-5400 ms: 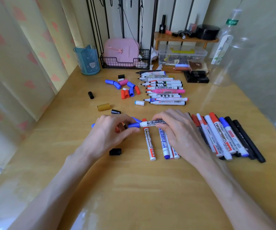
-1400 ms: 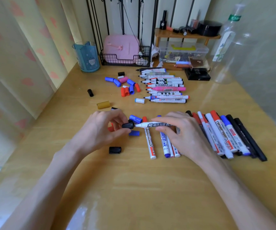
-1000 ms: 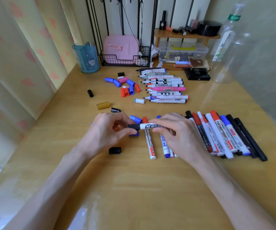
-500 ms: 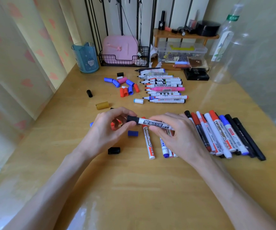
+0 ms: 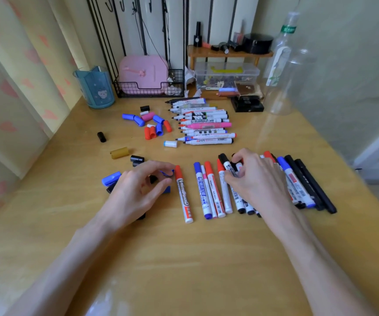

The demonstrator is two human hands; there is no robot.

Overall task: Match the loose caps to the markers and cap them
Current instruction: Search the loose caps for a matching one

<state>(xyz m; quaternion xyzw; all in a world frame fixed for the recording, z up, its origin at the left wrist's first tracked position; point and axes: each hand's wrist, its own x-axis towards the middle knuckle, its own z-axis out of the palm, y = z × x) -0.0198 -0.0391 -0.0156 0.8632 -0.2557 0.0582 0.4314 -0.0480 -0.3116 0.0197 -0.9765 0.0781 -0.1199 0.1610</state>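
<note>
The right hand (image 5: 257, 181) has its grip clamped on a white marker with a black cap (image 5: 228, 166). It holds it low over the row of capped markers (image 5: 209, 192) on the near side of the yellow wooden surface (image 5: 184, 258). The left hand (image 5: 136, 190) sits among some loose caps (image 5: 110, 179), with a small blue cap (image 5: 168, 172) at its fingertips. Its fingers are bent, but I cannot tell if its grip is on a cap. Open markers with bare tips (image 5: 204, 124) lie in a row farther back, with a pile of blue, red and pink caps (image 5: 153, 125) just beside them. The markers look light, hard and smooth, so they may roll. It is best to hold one by the middle. The caps are tiny and light. Pinch one by its sides and push it on straight.
</note>
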